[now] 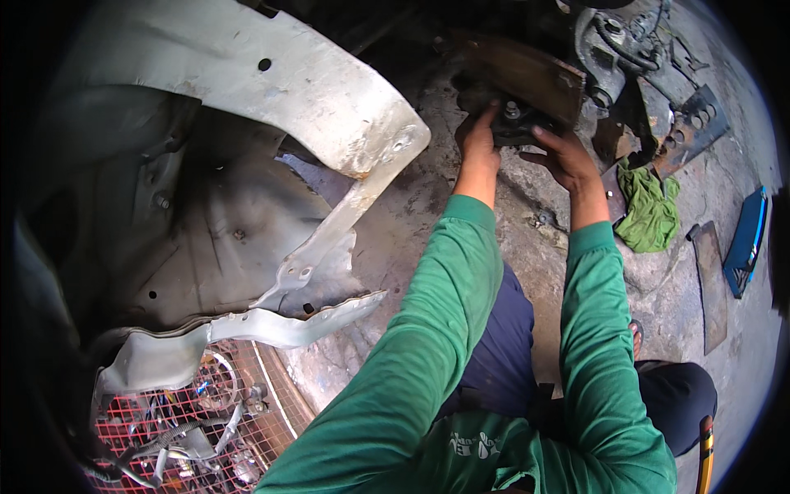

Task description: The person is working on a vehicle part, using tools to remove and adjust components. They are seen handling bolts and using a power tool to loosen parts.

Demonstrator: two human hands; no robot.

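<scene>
Dark metal part (518, 130) out ahead of me, between my two hands, just below a rusty brown plate (535, 78). A silver bolt (512, 110) stands on it. My left hand (477, 142) grips its left side, thumb along the edge, the other fingers mostly hidden. My right hand (568, 158) is at its right side: thumb at the edge, fingers bent below; cannot tell whether they pinch it. Right of that hand, a crumpled green cloth (650, 212) lies on the stained floor (654, 284); farther right, a flat metal strip (709, 288) and a blue object (746, 243). Pale bent panel (329, 99) to my left.
</scene>
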